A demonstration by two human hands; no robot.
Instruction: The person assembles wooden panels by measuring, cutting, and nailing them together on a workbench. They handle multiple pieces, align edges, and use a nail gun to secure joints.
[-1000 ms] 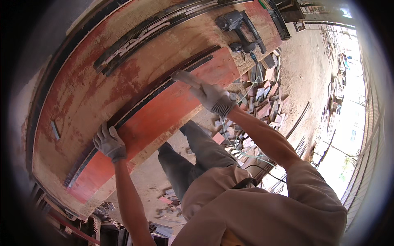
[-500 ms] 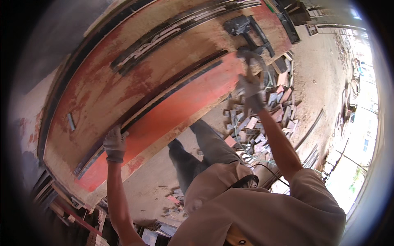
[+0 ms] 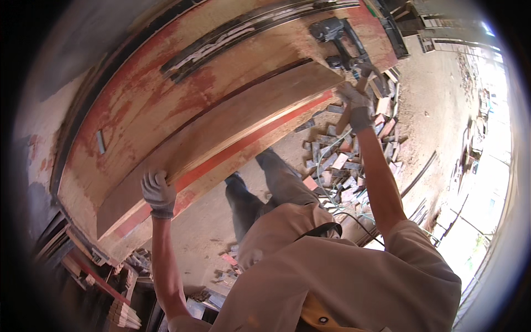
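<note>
A long wooden board shows its brown face and pale near edge, with a red board surface as a strip along its near side. My left hand, in a grey-white glove, is closed on the near edge of the brown board toward its left end. My right hand, gloved too, is closed at the board's right end. In it is a tool with a brown stick-like handle and a dark head; its exact kind is unclear. Both boards lie over a worn red-and-brown worktable.
A dark power tool lies at the table's far right. Long dark strips lie along the back, and a small grey piece at the left. Wood offcuts and a pale green cord cover the ground at right.
The brown face now covers most of the red surface that was showing. My right hand has moved slightly right and away from me. My left hand has shifted a little right.
</note>
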